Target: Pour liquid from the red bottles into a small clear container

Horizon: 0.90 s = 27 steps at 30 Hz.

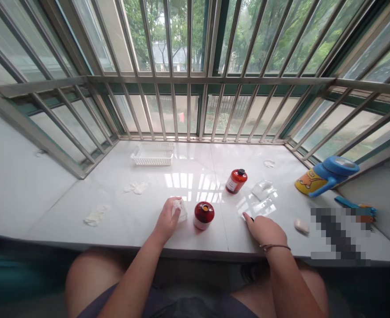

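Observation:
My left hand point(168, 219) is closed around a small white wad, perhaps cotton or tissue point(180, 209), on the white sill point(131, 212), just left of an uncapped red bottle point(203, 215). My right hand point(264, 229) rests on the sill to the right of that bottle, fingers curled over a small dark thing, possibly a cap point(251, 219), mostly hidden. A second red bottle point(236, 181) with a black cap stands farther back. A clear plastic packet point(263, 190) lies beside it.
A white mesh basket point(153, 154) sits at the back by the window bars. White wads point(137, 187) point(95, 216) point(301, 226) lie scattered on the sill. A blue and yellow flashlight point(327, 176) lies at right, with blue tools point(354, 204) near it.

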Motion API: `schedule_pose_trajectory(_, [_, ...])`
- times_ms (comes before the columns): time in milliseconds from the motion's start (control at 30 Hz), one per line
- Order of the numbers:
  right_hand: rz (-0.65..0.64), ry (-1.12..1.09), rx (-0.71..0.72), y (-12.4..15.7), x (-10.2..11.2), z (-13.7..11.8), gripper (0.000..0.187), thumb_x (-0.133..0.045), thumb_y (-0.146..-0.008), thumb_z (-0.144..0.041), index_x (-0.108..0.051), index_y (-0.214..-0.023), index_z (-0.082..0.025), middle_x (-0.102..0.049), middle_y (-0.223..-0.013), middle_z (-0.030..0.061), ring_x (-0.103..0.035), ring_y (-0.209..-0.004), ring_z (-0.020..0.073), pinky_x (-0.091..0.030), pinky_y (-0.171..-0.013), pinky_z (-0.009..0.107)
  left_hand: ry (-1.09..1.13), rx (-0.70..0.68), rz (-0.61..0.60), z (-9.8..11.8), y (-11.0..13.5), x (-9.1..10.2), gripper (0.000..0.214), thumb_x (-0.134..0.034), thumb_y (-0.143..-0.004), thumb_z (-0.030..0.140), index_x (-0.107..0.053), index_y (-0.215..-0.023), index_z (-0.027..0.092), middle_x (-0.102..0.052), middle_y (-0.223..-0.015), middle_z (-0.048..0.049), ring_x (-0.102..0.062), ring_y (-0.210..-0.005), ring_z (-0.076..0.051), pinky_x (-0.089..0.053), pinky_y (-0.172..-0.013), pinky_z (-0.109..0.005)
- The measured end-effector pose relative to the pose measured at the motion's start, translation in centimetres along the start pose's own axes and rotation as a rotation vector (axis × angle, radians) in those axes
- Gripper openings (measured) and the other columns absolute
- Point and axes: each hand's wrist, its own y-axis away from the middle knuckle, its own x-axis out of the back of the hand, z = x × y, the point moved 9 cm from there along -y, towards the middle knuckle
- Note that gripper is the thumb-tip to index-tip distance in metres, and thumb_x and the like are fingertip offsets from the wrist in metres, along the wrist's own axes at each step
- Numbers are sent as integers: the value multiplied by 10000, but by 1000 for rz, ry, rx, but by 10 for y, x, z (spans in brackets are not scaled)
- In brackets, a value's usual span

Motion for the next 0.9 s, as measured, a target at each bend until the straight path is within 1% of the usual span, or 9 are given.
schedule_pose_trajectory(67, [76, -33, -28, 4, 9, 0, 720, -296, -1094, -644, -769, -873, -148, -784, -923, 234, -764, -884, 375, -535, -794, 464, -2, 19, 21, 1, 0, 1, 404, -479, -1109, 521, -574, -1380, 237, -660, -1364, -140, -649, -1318, -304, -492, -1163, -505])
schedule_pose_trajectory(133, [272, -113, 2, 17, 27, -9, 672, -289, -1097, -655, -730, -917, -182, -757, -853, 185, -728, -827, 351, -516, -753, 446, -5, 43, 47, 1, 1, 3, 391, -536, -1086, 524, -578, -1353, 242, -678, -1352, -136, -660, -1311, -306, -501, -1150, -506])
schedule_pose_trajectory(233, [685, -306, 268, 59, 62, -46, 539, -362, -1093, -645, -661, -956, -217, -708, -875, 138, -663, -876, 339, -510, -806, 463, 10, 76, 99, -4, 3, 6, 409, -677, -1010, 536, -557, -1272, 245, -699, -1345, -138, -673, -1317, -322, -511, -1132, -519])
schedule_pose_trajectory(300, [814, -473, 527, 89, 73, -77, 427, -428, -1100, -582, -640, -1039, -216, -700, -984, 135, -645, -950, 329, -517, -907, 499, 31, 93, 123, -7, 4, 7, 463, -762, -951, 535, -528, -1229, 247, -702, -1361, -146, -677, -1323, -335, -518, -1121, -525])
schedule_pose_trajectory(400, [795, -681, 809, 118, 74, -118, 347, -546, -1084, -500, -598, -1290, -226, -683, -1223, 155, -637, -1178, 345, -518, -1042, 550, 25, 120, 111, -9, 3, 6, 525, -794, -926, 517, -528, -1290, 248, -688, -1394, -153, -673, -1332, -338, -519, -1123, -521])
schedule_pose_trajectory(500, [643, -789, 955, 126, 62, -153, 555, -679, -1025, -479, -493, -1492, -243, -615, -1462, 174, -579, -1381, 362, -497, -1154, 581, 0, 100, 53, -3, -1, 3, 485, -761, -951, 490, -587, -1341, 258, -685, -1377, -129, -661, -1335, -326, -498, -1158, -507])
schedule_pose_trajectory(567, [524, -839, 971, 122, 50, -169, 646, -751, -978, -470, -477, -1523, -260, -612, -1490, 162, -597, -1383, 355, -524, -1149, 559, 7, 89, 35, 0, -2, 3, 430, -750, -959, 475, -621, -1307, 259, -693, -1345, -118, -666, -1317, -319, -497, -1160, -501])
schedule_pose_trajectory(667, [403, -926, 928, 110, 31, -181, 573, -790, -943, -431, -548, -1439, -279, -666, -1387, 128, -668, -1269, 321, -577, -1085, 509, 37, 131, 68, -2, 0, 5, 446, -792, -926, 452, -586, -1267, 251, -701, -1333, -122, -674, -1303, -320, -515, -1127, -507])
schedule_pose_trajectory(900, [469, -1091, 894, 101, 19, -178, 471, -828, -887, -371, -611, -1295, -279, -682, -1264, 91, -688, -1174, 285, -594, -1037, 462, 40, 167, 51, -1, 0, 4, 503, -807, -913, 418, -570, -1332, 270, -682, -1400, -114, -630, -1385, -322, -465, -1186, -517])
